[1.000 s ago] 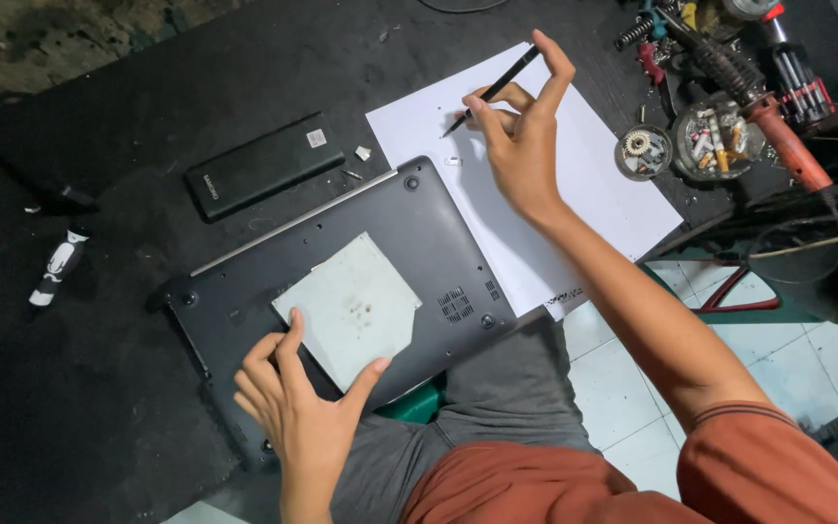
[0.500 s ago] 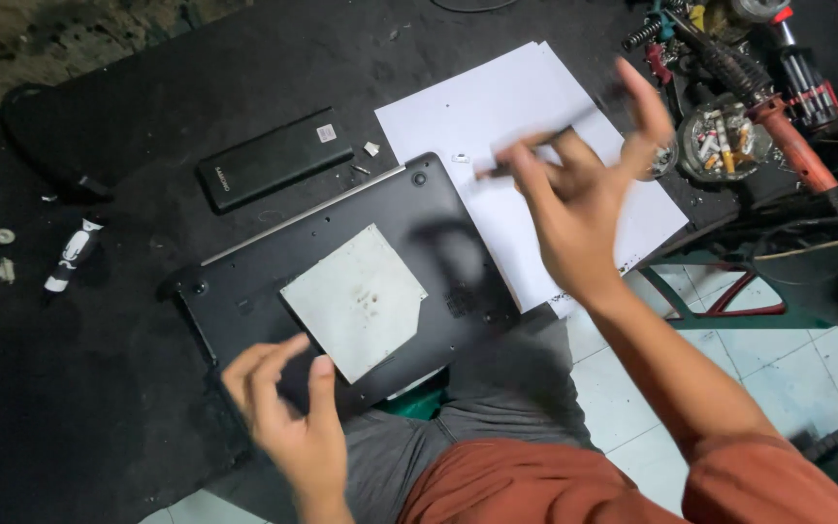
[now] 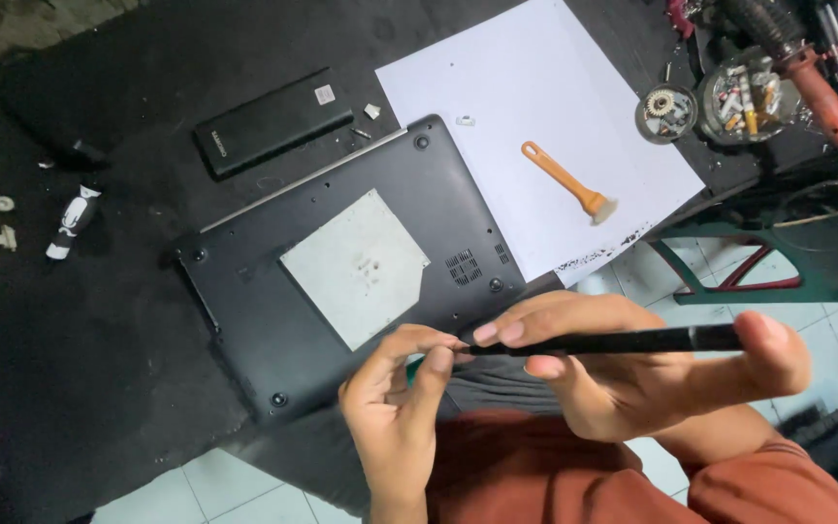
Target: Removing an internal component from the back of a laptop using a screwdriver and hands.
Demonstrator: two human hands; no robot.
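The right hand [image 3: 632, 364] is pulling back from the paper, bringing the black tool [image 3: 613, 342] near the chest, while the left hand [image 3: 395, 403] is lifting off the laptop [image 3: 341, 262] and pinching the tool's tip.

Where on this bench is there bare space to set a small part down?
Bare black mat lies left of the upturned laptop, and more beyond the black battery. The white paper is open above the orange brush. The far right corner, around the parts dishes, is crowded.

A repair workshop: an upturned laptop [image 3: 341, 272] on a black mat [image 3: 99, 369], tools [image 3: 807, 68] scattered beside.
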